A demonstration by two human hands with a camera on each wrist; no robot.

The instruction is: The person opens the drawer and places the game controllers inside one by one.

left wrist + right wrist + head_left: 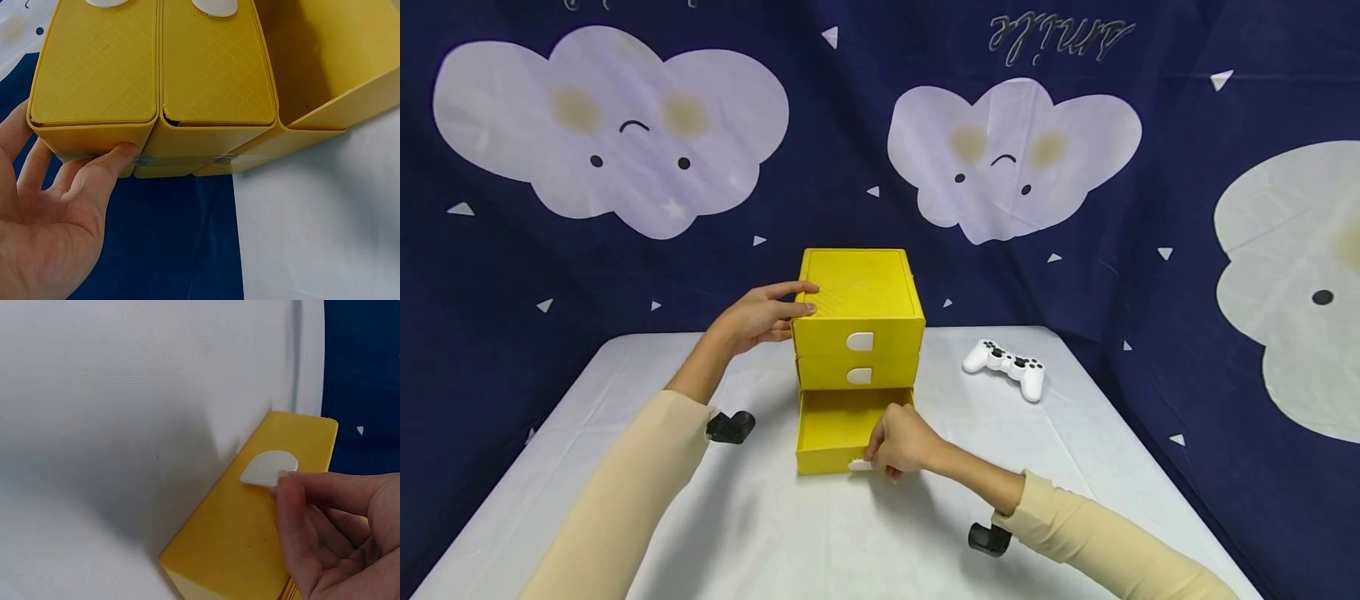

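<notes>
A yellow drawer unit with three stacked drawers stands on the table. Its bottom drawer is pulled out and looks bare inside; the upper two are closed. My left hand rests on the unit's top left edge, fingers over the top; in the left wrist view its thumb touches the yellow side. At the bottom drawer's front, my right hand pinches the white drawer handle between thumb and finger. The closed drawers carry similar white handles.
A white game controller lies on the table right of the drawer unit. White cloth covers the table. Behind it hangs a dark blue curtain printed with clouds. Both wrists carry small black devices.
</notes>
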